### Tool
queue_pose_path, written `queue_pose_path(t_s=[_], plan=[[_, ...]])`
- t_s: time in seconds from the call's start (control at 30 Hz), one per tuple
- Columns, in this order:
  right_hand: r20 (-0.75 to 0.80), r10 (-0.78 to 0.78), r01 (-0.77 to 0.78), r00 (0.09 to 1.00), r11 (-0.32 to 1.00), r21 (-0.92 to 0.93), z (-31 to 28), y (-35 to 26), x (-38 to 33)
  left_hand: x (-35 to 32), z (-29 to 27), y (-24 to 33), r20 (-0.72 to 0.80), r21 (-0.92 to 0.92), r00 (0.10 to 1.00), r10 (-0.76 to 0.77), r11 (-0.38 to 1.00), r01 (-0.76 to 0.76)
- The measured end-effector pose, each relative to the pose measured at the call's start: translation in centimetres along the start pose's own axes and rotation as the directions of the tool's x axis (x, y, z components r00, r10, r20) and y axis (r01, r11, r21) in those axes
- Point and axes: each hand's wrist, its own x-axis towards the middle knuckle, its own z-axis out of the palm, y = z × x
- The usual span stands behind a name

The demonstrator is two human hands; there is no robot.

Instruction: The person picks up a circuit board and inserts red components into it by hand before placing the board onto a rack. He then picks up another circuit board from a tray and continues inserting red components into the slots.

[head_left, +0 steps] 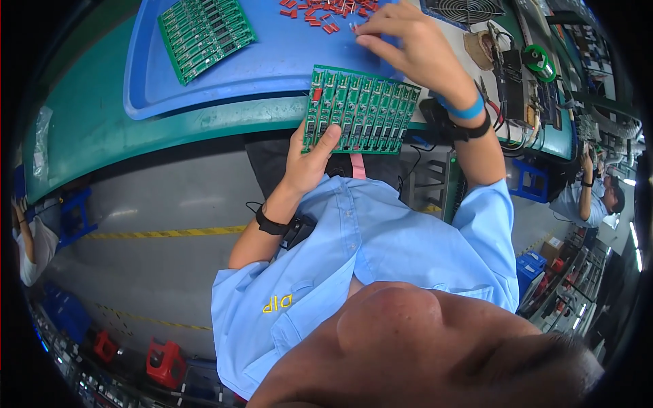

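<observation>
My left hand (309,162) grips a green circuit board panel (364,112) by its lower left, thumb on top, and holds it tilted just off the near edge of the bench. The panel has several parallel strips of small parts, and one red component (317,94) stands at its upper left. Over the blue tray (224,88), my right hand (408,51) has thumb and forefinger drawn together at a small red component with wire leads (354,27). Just beyond those fingertips lies a loose pile of similar red components (326,9).
Another green board panel (207,35) lies in the tray's left part. Right of the tray are a round fan grille (468,8), a tan roll (479,47), a green spool (539,62) and cables. Co-workers sit at far left and far right (588,197). Red stools (164,362) stand behind.
</observation>
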Motion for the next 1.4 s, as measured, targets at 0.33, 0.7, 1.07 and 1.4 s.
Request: queue_pose_path(t_s=[0.33,0.7,1.07,1.4], plan=[[0.042,0.214,-0.199,0.976,0.79,0.581,4.4,-2.1,-5.9,0.3,0.3,0.0,0.024,0.048,0.999,0.03,0.998,-0.032],[0.044,0.106,-0.114,0.993,0.85,0.514,5.1,-2.2,-6.0,-0.2,-0.6,-0.2,-0.002,0.106,1.0,0.029,0.994,-0.028],[0.0,0.096,-0.085,0.995,0.877,0.473,5.0,-2.2,-6.1,0.0,-0.2,-0.2,0.027,0.098,0.999,0.042,0.994,-0.044],[0.035,0.151,-0.154,0.988,0.913,0.379,4.6,-2.8,-5.2,0.1,-0.8,-0.5,0.063,0.105,0.996,0.064,0.992,-0.071]])
